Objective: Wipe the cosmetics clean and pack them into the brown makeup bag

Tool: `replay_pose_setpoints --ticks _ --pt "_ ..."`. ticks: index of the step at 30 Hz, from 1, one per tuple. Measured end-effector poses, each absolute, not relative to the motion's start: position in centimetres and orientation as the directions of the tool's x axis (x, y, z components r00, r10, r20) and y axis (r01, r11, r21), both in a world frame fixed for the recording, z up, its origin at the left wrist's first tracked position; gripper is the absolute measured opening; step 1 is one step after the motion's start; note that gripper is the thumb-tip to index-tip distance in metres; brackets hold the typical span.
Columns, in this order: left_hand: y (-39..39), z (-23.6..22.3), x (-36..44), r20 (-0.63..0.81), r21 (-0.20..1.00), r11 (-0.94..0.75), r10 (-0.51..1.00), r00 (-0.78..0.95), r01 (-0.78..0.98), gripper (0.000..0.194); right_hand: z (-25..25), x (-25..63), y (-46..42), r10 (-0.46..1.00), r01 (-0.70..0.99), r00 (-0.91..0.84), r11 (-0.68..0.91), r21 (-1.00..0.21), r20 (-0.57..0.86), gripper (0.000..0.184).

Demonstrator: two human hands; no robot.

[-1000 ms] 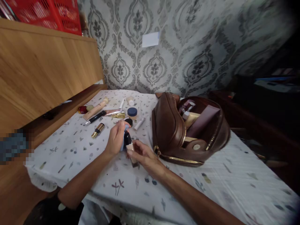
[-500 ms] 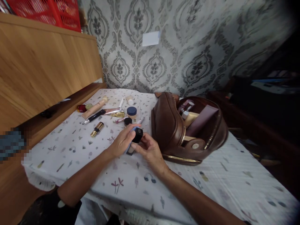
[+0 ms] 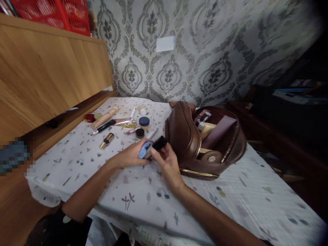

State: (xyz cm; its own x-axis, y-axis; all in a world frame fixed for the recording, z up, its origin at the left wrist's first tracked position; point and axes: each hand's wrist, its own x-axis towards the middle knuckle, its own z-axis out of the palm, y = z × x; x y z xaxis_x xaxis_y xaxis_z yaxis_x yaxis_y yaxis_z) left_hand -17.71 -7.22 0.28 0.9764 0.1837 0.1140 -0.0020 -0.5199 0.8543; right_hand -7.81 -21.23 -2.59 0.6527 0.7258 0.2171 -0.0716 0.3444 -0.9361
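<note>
Soft, dimmish indoor light, source direction unclear; tablecloth and wallpaper mid-bright, shadow under the brown bag weak, small glints on its gold zip, right-side background near-black. Wide-lens stretch toward edges, wallpaper smeared upper right, corner vignetted, pixelated block at left. Black-capped bottle readable but slightly soft.

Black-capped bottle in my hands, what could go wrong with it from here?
The bottle might slip, since the left hand has a blue cloth bunched against it and the right hand holds it by the fingers. A stray swing could also knock the white tube or small black jar just beyond.
</note>
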Motion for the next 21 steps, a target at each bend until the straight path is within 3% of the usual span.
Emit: replay_pose_setpoints --ticks 4,7,12,21 --pt "-7.4 0.3 -17.9 0.109 0.861 -0.508 0.216 0.970 0.016 0.046 -2.8 -7.8 -21.3 0.729 -0.099 0.654 0.345 -0.934 0.200 0.038" --pt "-7.4 0.5 -18.0 0.090 0.920 -0.392 0.184 0.979 -0.011 0.039 -2.5 -7.7 -21.4 0.735 -0.120 0.653 0.338 -0.934 0.182 0.034" --pt "-6.8 0.8 -18.2 0.088 0.981 -0.192 0.268 0.960 -0.036 0.046 -1.1 -7.6 -21.7 0.749 -0.177 0.636 0.373 -0.911 0.183 0.032" --pt "-6.6 0.1 -18.0 0.137 0.990 -0.045 0.436 0.890 -0.130 0.044 -0.7 -7.5 -21.6 0.788 -0.335 0.610 0.352 -0.874 0.084 0.045"
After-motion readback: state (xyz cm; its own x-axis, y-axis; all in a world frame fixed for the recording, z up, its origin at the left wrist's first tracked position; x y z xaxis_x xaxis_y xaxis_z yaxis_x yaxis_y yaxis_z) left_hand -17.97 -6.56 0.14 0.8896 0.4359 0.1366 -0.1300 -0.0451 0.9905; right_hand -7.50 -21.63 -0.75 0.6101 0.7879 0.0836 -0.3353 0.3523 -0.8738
